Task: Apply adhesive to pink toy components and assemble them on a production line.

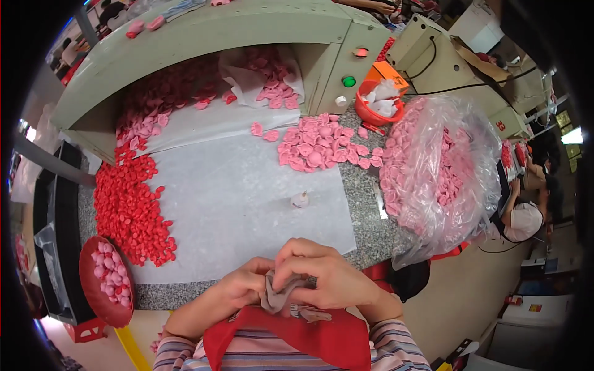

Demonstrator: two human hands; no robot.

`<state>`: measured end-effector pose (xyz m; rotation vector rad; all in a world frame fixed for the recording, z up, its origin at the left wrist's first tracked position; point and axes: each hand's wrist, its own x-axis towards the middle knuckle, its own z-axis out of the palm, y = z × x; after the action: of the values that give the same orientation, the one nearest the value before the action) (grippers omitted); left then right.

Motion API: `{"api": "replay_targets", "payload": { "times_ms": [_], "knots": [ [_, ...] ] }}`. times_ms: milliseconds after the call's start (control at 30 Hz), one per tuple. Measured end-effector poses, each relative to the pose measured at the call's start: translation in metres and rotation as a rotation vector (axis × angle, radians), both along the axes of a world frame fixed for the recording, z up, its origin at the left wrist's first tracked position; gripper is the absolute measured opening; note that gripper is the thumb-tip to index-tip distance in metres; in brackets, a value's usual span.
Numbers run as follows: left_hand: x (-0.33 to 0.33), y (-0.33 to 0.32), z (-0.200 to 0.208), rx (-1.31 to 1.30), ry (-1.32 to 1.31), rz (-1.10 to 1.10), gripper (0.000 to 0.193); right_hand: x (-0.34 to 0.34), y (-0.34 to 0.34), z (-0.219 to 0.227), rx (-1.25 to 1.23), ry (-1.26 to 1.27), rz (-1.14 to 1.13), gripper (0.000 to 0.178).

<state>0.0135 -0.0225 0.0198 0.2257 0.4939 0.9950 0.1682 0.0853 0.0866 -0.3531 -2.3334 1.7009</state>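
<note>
Close to my body, in front of a red apron [291, 339], both hands pinch a crumpled grey piece of cloth [276, 295]. My left hand [252, 281] is closed on its left edge. My right hand [325, 278] curls over it from the right, its fingers bent into the folds. Part of the cloth is hidden behind the fingers. Just beyond my hands, on a white sheet [229, 216], stands a small white bottle [300, 200]. Past it lies a heap of pink, petal-like pieces [312, 143]. Many small red pieces [131, 213] are piled along the sheet's left side.
A pale green machine [204, 34] arches over the back of the granite table [371, 222], with pink pieces beneath. On the right sits a clear plastic bag [476, 167] of pink pieces, near a red bowl [380, 119]. A red dish [93, 297] holds small pink pieces at front left.
</note>
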Motion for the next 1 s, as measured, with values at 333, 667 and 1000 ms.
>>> {"api": "replay_targets", "payload": {
  "times_ms": [333, 667, 1000],
  "knots": [
    [0.010, -0.004, -0.015, -0.054, 0.046, -0.321, 0.037, 0.026, -0.030, -0.004, 0.399, 0.034, -0.036, 0.024],
    [0.011, -0.001, -0.005, -0.237, -0.361, 0.256, 0.033, 0.030, -0.008, -0.016, 0.346, 0.013, -0.488, 0.023],
    [0.001, -0.011, 0.007, -0.077, -0.146, 0.301, 0.028, -0.005, -0.030, -0.033, 0.057, 0.105, -0.377, 0.018]
  ]
}}
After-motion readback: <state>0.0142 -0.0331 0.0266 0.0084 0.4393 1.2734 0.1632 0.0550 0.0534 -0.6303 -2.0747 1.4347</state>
